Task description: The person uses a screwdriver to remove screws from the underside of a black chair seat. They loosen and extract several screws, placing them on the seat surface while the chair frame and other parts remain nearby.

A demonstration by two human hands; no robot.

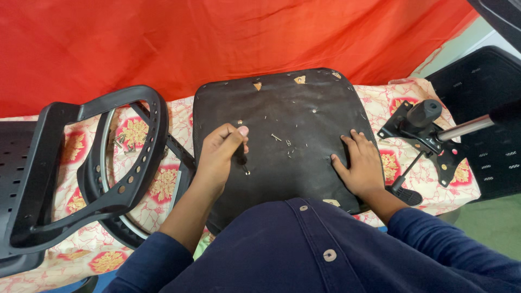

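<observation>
A dark brown chair seat base (293, 97) lies upside down on a patterned cloth in front of me. My left hand (221, 152) is closed around a dark-handled screwdriver (241, 157), its tip pointing down onto the seat base near its left side. My right hand (361, 165) rests flat on the right part of the base with fingers spread. Several small loose screws (279, 139) lie scattered on the base between my hands.
A black plastic armrest frame (97, 168) lies at the left over a grey ring. A black metal tilt mechanism (423, 133) with a silver lever sits at the right. A black perforated chair part (488, 108) stands at far right. Red fabric hangs behind.
</observation>
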